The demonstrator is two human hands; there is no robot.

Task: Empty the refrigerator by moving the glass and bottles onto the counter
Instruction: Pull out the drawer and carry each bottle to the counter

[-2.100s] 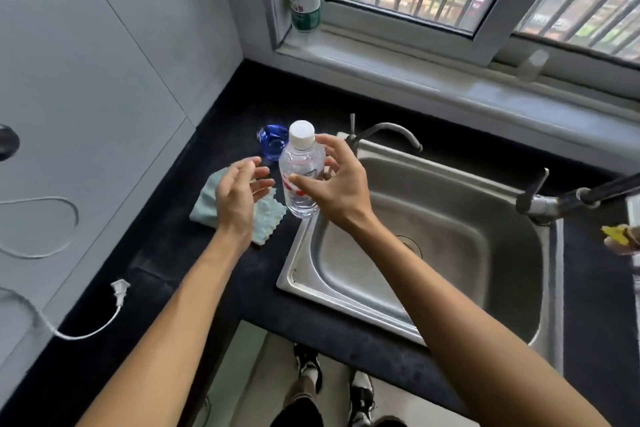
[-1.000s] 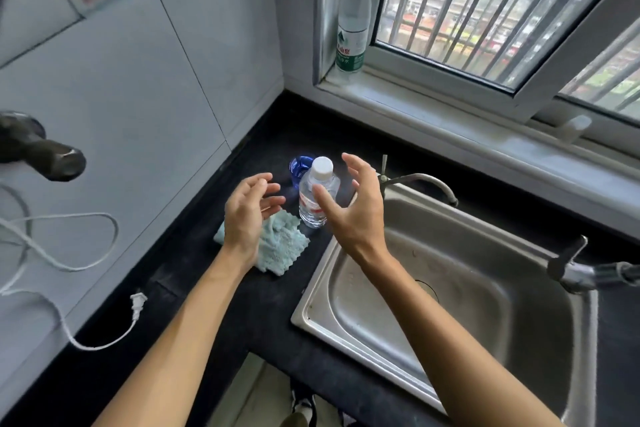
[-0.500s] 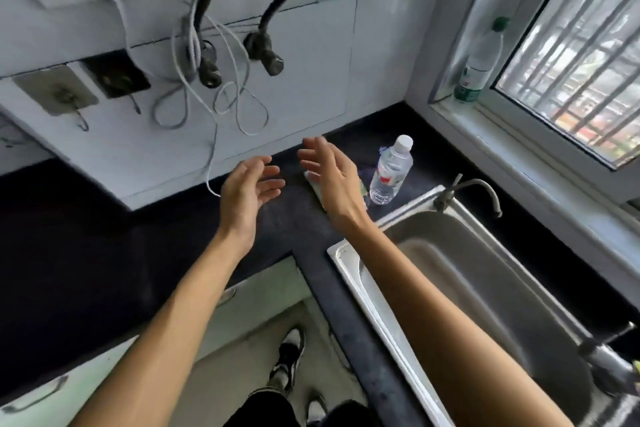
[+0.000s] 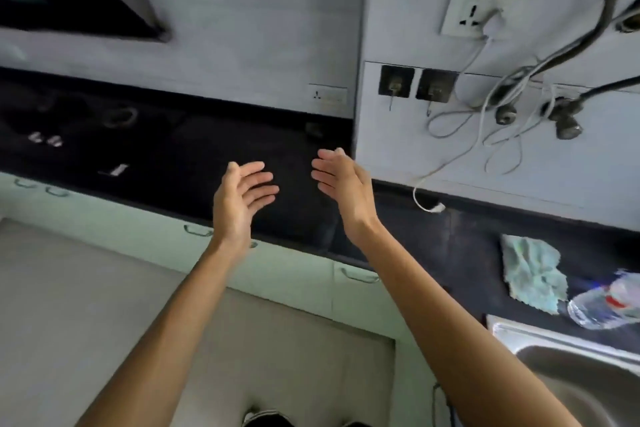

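Both hands are up in the air with nothing in them. The left hand (image 4: 242,201) has its fingers loosely straight and a bit spread, palm turned inward. The right hand (image 4: 343,187) is much the same, palm facing the left one. Neither touches the desk (image 4: 194,149); they hover over its dark top, with a wall socket (image 4: 467,12) up beyond them.

One bottle (image 4: 604,303) sits on the desk well off to the right of the right hand and closer to the person, just beside the corner of the sink (image 4: 571,374). It's smeared with blur and looks tilted in the shot, so I can't tell if it's properly upright. A pale green cloth (image 4: 533,274) lies just beside it, between the bottle and the right hand.

Progress-wise, I'd count that bottle as done since it's on the desk. I can't spot a glass anywhere here, and the fridge isn't in the shot, so there's no telling how much is left inside. With both hands free and nowhere near the bottle, my guess is this is the gap between items, heading for the next one.
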